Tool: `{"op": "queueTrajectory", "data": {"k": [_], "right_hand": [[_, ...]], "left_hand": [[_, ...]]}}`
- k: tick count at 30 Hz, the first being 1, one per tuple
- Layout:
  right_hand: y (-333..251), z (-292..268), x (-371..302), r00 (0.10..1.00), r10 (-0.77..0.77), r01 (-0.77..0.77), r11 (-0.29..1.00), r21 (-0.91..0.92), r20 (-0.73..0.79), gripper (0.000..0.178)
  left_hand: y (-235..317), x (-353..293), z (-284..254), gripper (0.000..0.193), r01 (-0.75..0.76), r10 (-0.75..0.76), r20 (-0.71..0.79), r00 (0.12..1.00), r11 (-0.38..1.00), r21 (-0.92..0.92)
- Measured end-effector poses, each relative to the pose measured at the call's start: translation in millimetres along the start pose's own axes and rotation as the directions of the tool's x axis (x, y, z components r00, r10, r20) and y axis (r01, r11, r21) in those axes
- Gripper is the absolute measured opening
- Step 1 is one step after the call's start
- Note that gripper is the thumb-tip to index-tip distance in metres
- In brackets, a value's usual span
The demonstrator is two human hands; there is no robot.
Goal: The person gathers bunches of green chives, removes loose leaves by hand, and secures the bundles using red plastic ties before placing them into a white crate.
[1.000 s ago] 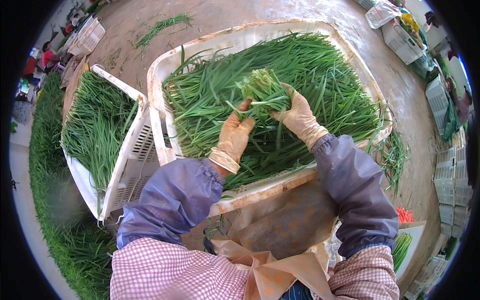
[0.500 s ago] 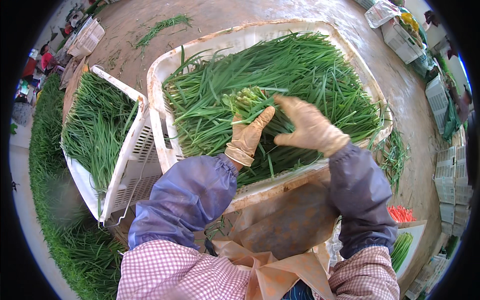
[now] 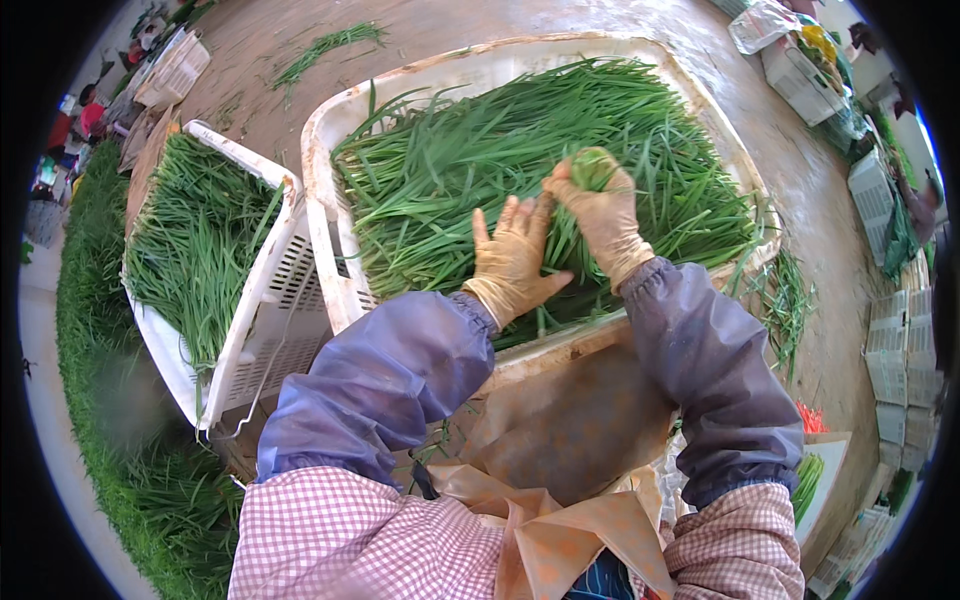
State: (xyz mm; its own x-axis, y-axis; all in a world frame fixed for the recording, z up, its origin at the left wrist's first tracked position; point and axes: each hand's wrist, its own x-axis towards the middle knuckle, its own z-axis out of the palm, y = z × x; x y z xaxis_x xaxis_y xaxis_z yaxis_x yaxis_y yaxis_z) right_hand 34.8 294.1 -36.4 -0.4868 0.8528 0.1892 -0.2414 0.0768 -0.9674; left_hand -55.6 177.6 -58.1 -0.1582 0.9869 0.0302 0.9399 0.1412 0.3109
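Observation:
Long green chives (image 3: 480, 150) fill a large white plastic crate (image 3: 321, 205) in front of me. In its near half, my right hand (image 3: 612, 225), in a tan rubber glove, is closed around a bunch of chives (image 3: 594, 166), whose ends poke up above the fist. Just to the left, my left hand (image 3: 512, 258), gloved the same way, lies on the chives with its fingers stretched out and its thumb apart. Parts of the held bunch are hidden under the right hand.
A tilted white crate (image 3: 262, 262) of chives stands at the left, beside a long green heap (image 3: 95, 330). Loose chives (image 3: 325, 50) lie on the floor. Red strips (image 3: 812, 418) and a chive bundle (image 3: 806, 485) sit at the lower right. White crates (image 3: 873, 200) line the right side.
The bunch has passed from my left hand to my right, which has closed on it. My left hand has opened and turned palm down onto the chives.

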Motion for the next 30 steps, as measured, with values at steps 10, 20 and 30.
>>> {"op": "queueTrajectory", "data": {"k": [10, 20, 30], "right_hand": [[-230.3, -146.4, -78.5, 0.87, -0.408, 0.482, 0.82, 0.307, -0.277, 0.019], [-258.4, -184.0, -208.5, 0.637, -0.597, 0.481, 0.802, -0.353, -0.488, 0.033], [-259.5, -135.6, -239.5, 0.759, -0.517, 0.644, 0.684, 0.342, -0.394, 0.046]], "left_hand": [[-45.0, -8.3, 25.0, 0.068, 0.005, -0.007, 0.048, 0.999, 0.999, 0.041], [-70.1, -13.8, -37.4, 0.036, -0.017, 0.054, 0.048, 0.997, 0.818, -0.575], [109.2, 11.4, -243.3, 0.079, -0.44, 0.587, 0.019, 0.809, 0.628, -0.642]]}}
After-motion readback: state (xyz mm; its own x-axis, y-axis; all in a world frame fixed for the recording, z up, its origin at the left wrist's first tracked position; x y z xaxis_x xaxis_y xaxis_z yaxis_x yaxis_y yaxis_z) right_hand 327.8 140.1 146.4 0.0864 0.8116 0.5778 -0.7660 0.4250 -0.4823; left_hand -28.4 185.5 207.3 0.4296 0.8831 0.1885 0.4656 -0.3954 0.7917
